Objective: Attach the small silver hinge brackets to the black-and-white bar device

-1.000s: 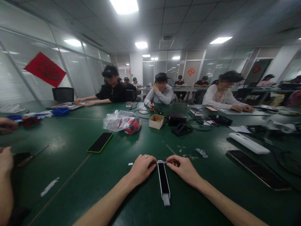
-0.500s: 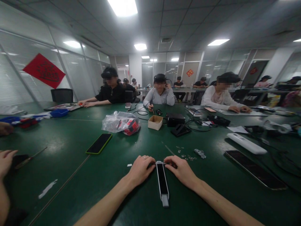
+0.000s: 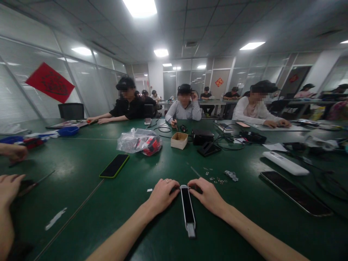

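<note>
A slim black-faced device with a white frame [image 3: 187, 206] lies lengthwise on the green table in front of me, a grey piece at its near end. My left hand [image 3: 163, 195] rests at its far left corner, thumb and forefinger closed against that edge. On the opposite side, my right hand [image 3: 208, 194] pinches at the far right corner with curled fingers. Whatever small part may sit between the fingertips is hidden. Beyond my right hand lie several small rings or links [image 3: 219, 180] and a crumpled grey piece [image 3: 231, 175].
A green-edged phone [image 3: 114, 166] lies to the left, a larger dark phone [image 3: 295, 193] and a white case [image 3: 285, 163] to the right. Farther back are a plastic bag [image 3: 138, 140] and a small box [image 3: 179, 140]. A neighbour's hands [image 3: 9, 188] reach in at left; co-workers sit opposite.
My right hand has shifted slightly left, closer to the device's corner. My left hand is nearly still. At far left, a neighbour's hand has moved farther into view.
</note>
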`<state>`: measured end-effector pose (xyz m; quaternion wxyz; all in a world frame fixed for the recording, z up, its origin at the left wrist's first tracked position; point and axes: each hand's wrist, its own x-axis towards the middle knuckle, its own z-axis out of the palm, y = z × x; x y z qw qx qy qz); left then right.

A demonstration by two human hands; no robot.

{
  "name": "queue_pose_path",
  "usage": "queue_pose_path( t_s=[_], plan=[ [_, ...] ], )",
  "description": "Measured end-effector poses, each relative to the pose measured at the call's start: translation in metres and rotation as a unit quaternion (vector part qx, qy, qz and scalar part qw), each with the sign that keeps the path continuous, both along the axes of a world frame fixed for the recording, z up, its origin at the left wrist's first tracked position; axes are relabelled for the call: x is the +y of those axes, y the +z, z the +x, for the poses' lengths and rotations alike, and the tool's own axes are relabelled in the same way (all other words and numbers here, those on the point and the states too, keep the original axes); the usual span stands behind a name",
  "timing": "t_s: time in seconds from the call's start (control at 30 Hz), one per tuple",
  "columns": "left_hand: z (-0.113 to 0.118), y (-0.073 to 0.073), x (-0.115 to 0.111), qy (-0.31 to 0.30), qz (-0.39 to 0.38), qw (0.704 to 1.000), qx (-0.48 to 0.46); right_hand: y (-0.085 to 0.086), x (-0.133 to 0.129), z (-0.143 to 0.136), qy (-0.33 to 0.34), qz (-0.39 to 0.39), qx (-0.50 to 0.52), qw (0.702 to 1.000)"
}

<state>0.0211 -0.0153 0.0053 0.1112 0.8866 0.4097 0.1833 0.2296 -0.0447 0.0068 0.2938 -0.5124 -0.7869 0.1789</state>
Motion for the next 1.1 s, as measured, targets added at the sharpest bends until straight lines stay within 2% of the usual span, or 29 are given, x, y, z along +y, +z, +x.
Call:
queue_pose_path(
  t_s=[0.23,0.5,0.93,1.1],
  plan=[
    [0.0003,0.0003,-0.0014,0.001,-0.001,1.000,0.001,-0.0031,0.0005,0.0029,0.004,0.003,0.005,1.000],
    [-0.0010,-0.0014,-0.0020,0.001,0.007,1.000,0.000,0.0022,-0.0021,0.0008,0.008,-0.002,0.004,1.000],
    [-0.0001,-0.0046,-0.0006,0.002,0.015,1.000,0.001,-0.0024,0.0003,0.0012,0.011,0.010,0.001,1.000],
    [-0.0007,-0.0014,-0.0018,0.003,0.010,1.000,-0.001,-0.0011,0.0003,0.0012,0.012,0.005,0.002,1.000]
  ],
)
